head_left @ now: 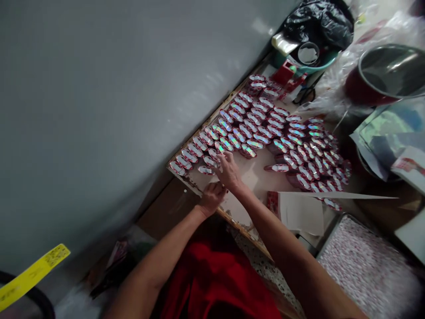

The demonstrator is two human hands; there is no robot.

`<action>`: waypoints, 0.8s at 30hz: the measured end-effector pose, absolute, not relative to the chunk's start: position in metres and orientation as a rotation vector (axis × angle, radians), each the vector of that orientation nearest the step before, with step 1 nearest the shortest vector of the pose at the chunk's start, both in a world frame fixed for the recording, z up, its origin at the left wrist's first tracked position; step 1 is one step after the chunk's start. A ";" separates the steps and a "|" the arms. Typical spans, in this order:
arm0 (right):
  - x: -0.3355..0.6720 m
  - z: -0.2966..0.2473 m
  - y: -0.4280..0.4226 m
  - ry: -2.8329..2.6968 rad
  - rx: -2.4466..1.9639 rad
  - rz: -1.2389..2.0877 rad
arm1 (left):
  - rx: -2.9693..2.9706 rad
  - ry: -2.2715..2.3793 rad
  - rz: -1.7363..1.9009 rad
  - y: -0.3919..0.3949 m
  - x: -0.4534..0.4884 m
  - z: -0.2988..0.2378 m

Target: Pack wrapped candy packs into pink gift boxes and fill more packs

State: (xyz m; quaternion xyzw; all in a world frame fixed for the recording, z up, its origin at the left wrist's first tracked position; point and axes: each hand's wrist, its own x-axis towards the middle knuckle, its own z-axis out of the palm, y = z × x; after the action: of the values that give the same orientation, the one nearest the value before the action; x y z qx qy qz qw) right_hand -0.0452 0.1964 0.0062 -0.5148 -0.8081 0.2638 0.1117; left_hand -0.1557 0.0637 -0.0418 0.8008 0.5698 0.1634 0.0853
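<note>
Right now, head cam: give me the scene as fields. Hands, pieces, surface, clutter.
surface: board set against a grey wall
pieces: red foil pieces in tight rows across the board
right: right hand spread, fingertips on the near row
left: left hand curled at the board's edge; contents hidden
clutter: bowl, scissors, black bag, paper

Packets [265,128] on board [255,175], beside wall [116,110]
</note>
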 end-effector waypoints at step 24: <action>-0.087 0.035 0.178 -2.421 -1.748 0.853 | 2.332 1.411 0.355 0.086 -0.125 -0.063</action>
State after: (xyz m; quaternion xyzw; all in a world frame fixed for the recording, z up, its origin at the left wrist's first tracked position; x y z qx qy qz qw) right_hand -0.0875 0.1785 0.0348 -0.5628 -0.7794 0.2747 0.0181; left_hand -0.1253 0.0859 -0.0627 0.8321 0.5034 0.1267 0.1953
